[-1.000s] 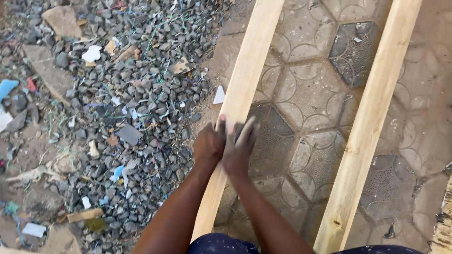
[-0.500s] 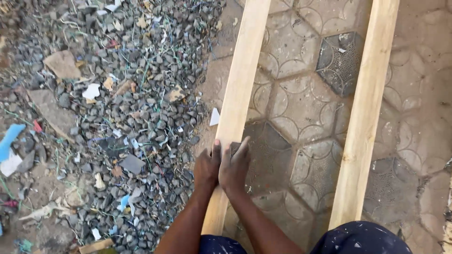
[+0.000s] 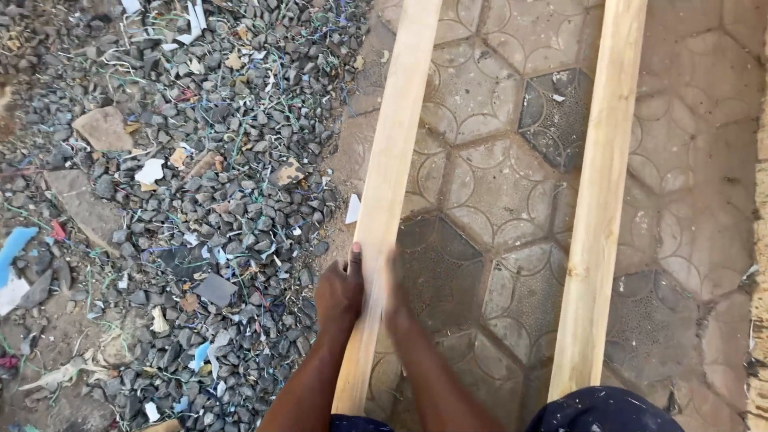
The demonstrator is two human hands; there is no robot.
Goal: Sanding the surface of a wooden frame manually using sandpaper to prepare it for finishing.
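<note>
Left hand [image 3: 340, 292] clasps left edge of left plank [image 3: 390, 188], thumb up along wood. Right hand [image 3: 394, 298] on plank's right edge, blurred; finger state cannot be told. Plank lies lengthwise at gravel [image 3: 200, 160] border, second plank [image 3: 600, 192] well apart on pavers [image 3: 496, 160].

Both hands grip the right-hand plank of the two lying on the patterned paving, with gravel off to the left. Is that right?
Not quite. In the head view the left hand and right hand grip the left-hand plank, not the right-hand plank. The paving and gravel are as stated.
</note>
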